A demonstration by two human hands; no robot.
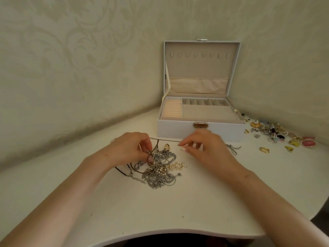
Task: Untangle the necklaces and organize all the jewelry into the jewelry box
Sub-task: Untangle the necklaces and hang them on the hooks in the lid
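Pinched thin chain [165, 140] between left fingers [146, 142] and right fingers [187, 142]. Untangling step; next likely needed gentle pulling off tangle [160, 170] under them.

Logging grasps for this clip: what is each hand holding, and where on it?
Both pinch one thin chain: the left hand at the tangled pile, the right hand along its taut stretch.

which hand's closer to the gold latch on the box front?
Right. The right hand sits just in front of the latch; the left hand is off to its left, over the tangled necklaces.
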